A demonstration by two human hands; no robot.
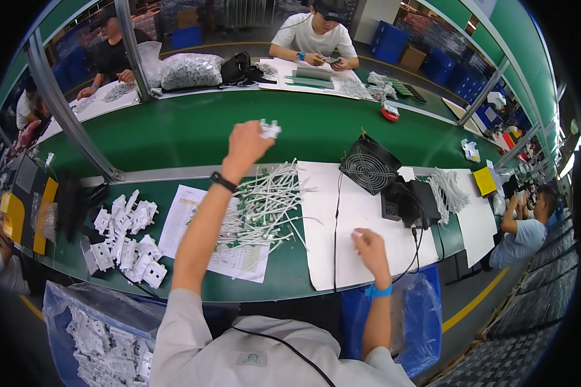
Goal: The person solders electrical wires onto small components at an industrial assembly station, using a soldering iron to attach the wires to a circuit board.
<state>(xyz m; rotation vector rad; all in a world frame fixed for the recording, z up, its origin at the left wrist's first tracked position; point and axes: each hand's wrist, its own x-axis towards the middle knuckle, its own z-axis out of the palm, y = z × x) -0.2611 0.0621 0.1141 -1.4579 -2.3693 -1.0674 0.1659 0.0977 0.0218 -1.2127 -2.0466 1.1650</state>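
My left hand (pixel 246 145) is stretched out over the green conveyor belt (pixel 193 132). It is closed on a small white plastic housing (pixel 270 129), which sticks out past the fingers. Hovering above the white sheet (pixel 319 258), my right hand (pixel 372 251) has its fingers loosely bent and apart, with nothing visible in them. Under my left forearm lies a spread of white cables (pixel 271 206) with small green boards, partly on printed paper sheets (pixel 181 213). To the left is a heap of white plastic housings (pixel 132 242).
A black fan (pixel 370 164) stands behind my right hand, beside a black box (pixel 426 200) with cords and a cable bundle (pixel 448 193). A lined bin of white parts (pixel 103 348) is at lower left, a blue bin (pixel 426 322) at lower right. Co-workers sit across the belt and at right.
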